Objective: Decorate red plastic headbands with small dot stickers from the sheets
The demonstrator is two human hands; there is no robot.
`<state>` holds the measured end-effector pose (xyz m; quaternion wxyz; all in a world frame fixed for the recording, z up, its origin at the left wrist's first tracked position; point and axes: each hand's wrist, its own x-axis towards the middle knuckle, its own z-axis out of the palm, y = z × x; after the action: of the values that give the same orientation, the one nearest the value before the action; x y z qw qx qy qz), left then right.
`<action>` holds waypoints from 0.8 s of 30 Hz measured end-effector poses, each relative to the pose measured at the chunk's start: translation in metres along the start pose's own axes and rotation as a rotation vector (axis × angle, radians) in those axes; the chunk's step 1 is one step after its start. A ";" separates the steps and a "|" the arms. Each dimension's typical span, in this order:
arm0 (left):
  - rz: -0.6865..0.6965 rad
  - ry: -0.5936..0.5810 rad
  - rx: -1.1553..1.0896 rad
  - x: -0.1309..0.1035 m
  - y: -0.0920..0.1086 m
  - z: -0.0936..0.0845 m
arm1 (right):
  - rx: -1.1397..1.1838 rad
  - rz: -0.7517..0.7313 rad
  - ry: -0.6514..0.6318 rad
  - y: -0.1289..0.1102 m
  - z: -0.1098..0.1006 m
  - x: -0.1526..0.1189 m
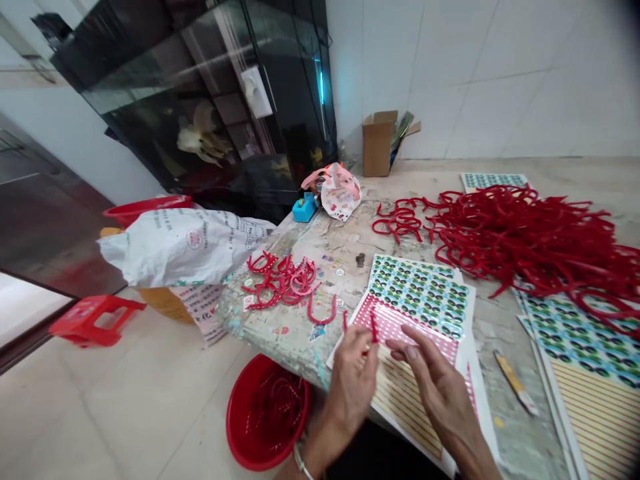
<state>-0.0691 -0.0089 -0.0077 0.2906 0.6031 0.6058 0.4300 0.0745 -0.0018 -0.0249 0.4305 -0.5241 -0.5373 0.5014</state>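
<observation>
My left hand [353, 370] is closed around a thin red curved band [374, 325], whose two ends stick up above the fingers. Close beside it, my right hand [436, 383] has its fingers stretched out and holds nothing I can see. Both hands are over a stack of printed sticker sheets [417, 283] with green-and-blue, pink and yellow striped sections. A single U-shaped red band [323, 320] lies left of the sheets, and a small pile of dotted red bands [280, 283] sits beyond it. To the right is a large heap of plain red bands [530, 233].
A yellow-handled cutter [516, 383] lies between the sheets and another sheet stack [595, 400]. A blue tape dispenser [305, 208], a pink-and-white bag [340, 193] and a cardboard box [379, 143] stand farther back. Below the table edge are a red basket [237, 427] and a red stool [95, 320].
</observation>
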 end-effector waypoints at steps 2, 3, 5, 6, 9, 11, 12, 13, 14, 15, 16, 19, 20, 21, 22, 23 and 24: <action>0.063 0.100 0.184 0.018 -0.027 -0.014 | -0.039 -0.012 -0.029 0.007 0.004 -0.004; 0.091 0.137 0.265 0.026 -0.040 -0.020 | -0.069 -0.020 -0.025 0.010 0.004 -0.007; 0.134 0.218 0.424 0.039 -0.060 -0.027 | -0.141 -0.040 0.009 0.018 0.001 -0.013; 0.147 0.247 0.488 0.043 -0.066 -0.029 | -0.179 -0.052 0.030 0.021 -0.001 -0.015; 0.188 0.292 0.600 0.044 -0.064 -0.022 | -0.306 -0.130 0.103 0.031 -0.007 -0.020; 0.226 0.235 0.607 0.037 -0.054 -0.010 | -0.412 -0.232 0.159 0.039 -0.011 -0.021; 0.252 0.186 0.599 0.031 -0.048 -0.002 | -0.466 -0.292 0.185 0.044 -0.013 -0.020; 0.280 0.135 0.590 0.026 -0.042 0.006 | -0.520 -0.350 0.212 0.048 -0.014 -0.019; 0.305 0.092 0.585 0.021 -0.038 0.013 | -0.572 -0.401 0.234 0.053 -0.016 -0.018; 0.325 0.064 0.588 0.017 -0.036 0.021 | -0.625 -0.443 0.253 0.057 -0.017 -0.017; 0.337 0.053 0.598 0.014 -0.035 0.027 | -0.679 -0.478 0.271 0.061 -0.018 -0.016; 0.302 0.104 0.638 0.013 -0.043 0.038 | -0.838 -0.515 0.310 0.068 -0.021 -0.013; 0.274 0.136 0.645 0.014 -0.048 0.039 | -0.881 -0.502 0.326 0.069 -0.022 -0.013; 0.246 0.159 0.646 0.016 -0.053 0.039 | -0.916 -0.479 0.350 0.070 -0.024 -0.012; 0.225 0.167 0.639 0.018 -0.057 0.038 | -0.943 -0.449 0.378 0.070 -0.026 -0.012; 0.219 0.153 0.624 0.018 -0.061 0.037 | -0.961 -0.419 0.410 0.071 -0.029 -0.012; 0.223 0.130 0.603 0.018 -0.063 0.036 | -0.972 -0.395 0.441 0.071 -0.033 -0.011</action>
<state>-0.0699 0.0210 -0.0765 0.0109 0.6958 0.6535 0.2978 0.1173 -0.0138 -0.0903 0.3274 -0.6437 -0.6915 -0.0151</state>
